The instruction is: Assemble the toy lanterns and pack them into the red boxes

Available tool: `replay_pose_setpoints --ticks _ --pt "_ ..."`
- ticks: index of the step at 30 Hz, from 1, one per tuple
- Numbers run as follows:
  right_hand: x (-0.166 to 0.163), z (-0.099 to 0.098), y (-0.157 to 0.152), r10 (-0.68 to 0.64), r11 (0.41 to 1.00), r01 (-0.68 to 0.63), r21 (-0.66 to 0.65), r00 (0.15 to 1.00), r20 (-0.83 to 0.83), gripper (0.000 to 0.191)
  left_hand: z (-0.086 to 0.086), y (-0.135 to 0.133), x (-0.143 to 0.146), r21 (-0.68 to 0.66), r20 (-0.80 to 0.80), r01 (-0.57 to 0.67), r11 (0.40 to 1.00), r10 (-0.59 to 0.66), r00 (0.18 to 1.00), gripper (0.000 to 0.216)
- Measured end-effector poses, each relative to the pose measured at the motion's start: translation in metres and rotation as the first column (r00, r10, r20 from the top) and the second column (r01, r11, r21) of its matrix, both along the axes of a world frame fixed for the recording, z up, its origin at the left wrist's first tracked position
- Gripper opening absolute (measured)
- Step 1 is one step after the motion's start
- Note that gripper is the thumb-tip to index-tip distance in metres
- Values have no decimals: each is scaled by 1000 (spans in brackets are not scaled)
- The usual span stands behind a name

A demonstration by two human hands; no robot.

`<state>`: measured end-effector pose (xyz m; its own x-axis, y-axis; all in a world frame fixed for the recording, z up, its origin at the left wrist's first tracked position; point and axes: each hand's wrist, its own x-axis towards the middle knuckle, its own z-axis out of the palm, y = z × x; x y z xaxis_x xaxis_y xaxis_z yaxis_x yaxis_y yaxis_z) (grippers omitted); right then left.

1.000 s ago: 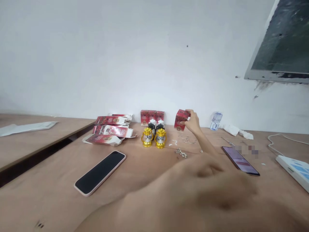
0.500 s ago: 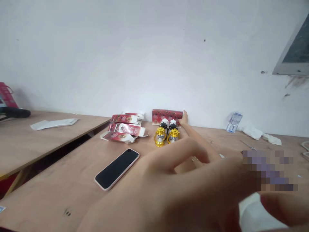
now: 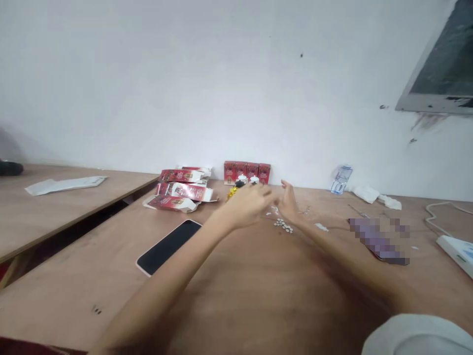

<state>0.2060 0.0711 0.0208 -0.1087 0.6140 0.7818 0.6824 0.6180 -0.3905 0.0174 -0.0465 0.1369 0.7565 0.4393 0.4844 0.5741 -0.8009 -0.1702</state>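
My left hand (image 3: 253, 204) reaches over the table in front of the small lanterns, covering most of them. Its fingers are bent and blurred, and I cannot tell whether they hold anything. Just to its right, my right hand (image 3: 288, 201) is raised with its fingers apart and nothing visible in it. Behind the left hand show a gold lantern (image 3: 232, 191), a black lantern top (image 3: 240, 183) and white lantern tops (image 3: 253, 180). Several red printed boxes (image 3: 229, 172) stand in a row against the wall. Small round silvery pieces (image 3: 284, 226) lie below the right hand.
Opened red cartons (image 3: 173, 202) are piled left of the lanterns. A phone (image 3: 166, 249) lies nearer, partly under my left forearm. At the right are a clear bottle (image 3: 341, 179), crumpled tissue (image 3: 366, 194), a blurred-out purple item (image 3: 377, 239) and a white power strip (image 3: 456, 251). A gap (image 3: 111, 209) separates two tabletops.
My left hand has moved from close in front of the camera out to the lanterns. The right hand has drawn back from the row of boxes towards me. The view has shifted slightly right.
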Motion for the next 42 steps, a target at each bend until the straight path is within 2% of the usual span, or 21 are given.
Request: replay_pose_setpoints --ticks 1,4,5,7,10,14,17,20,25,27,29,32,36,39,42 --pt "8 -10 -12 -33 999 32 42 999 7 47 -23 18 4 49 -79 -20 999 24 997 33" --pt "26 -35 -47 4 988 -44 146 965 262 37 -83 55 13 55 -177 86 995 -75 981 28" --pt "30 -40 -56 18 986 -74 152 941 338 34 -95 62 14 51 -178 105 993 -94 979 31" --pt "35 -46 -71 21 986 -90 141 904 426 31 -109 73 16 40 -160 116 992 -108 981 41" --pt "38 -45 -84 -17 992 -40 119 895 445 30 -114 89 22 18 -107 85 996 -82 991 50" --pt "39 -44 -89 -46 996 9 86 896 442 33 -119 104 30 -10 -58 21 1000 -21 998 48" --pt "41 -45 -89 -71 997 48 63 889 452 33 -123 107 32 -9 -44 -10 1000 10 999 43" --pt "45 -45 -90 -116 993 108 44 877 466 32 -119 104 35 -2 -57 -22 1000 22 998 36" --pt "51 -45 -92 -147 989 140 51 872 467 22 -103 75 37 17 -47 -33 999 34 998 27" --pt "51 -45 -91 -99 995 98 27 873 477 20 -104 53 32 30 -5 -59 998 59 998 29" --pt "49 -45 -90 -43 999 53 -6 859 510 21 -111 32 23 31 103 -73 997 70 992 43" --pt "44 -45 -87 -40 997 67 -24 815 578 28 -130 11 10 -40 331 -52 998 63 941 43" --pt "40 -44 -84 -74 993 116 -31 792 607 21 -149 12 7 -171 587 -35 985 130 799 42" --pt "38 -45 -84 -84 992 124 -29 807 584 13 -155 18 9 -233 645 1 973 153 749 46" --pt "38 -48 -82 -86 993 117 -21 827 556 10 -155 19 9 -284 635 7 959 182 751 45"
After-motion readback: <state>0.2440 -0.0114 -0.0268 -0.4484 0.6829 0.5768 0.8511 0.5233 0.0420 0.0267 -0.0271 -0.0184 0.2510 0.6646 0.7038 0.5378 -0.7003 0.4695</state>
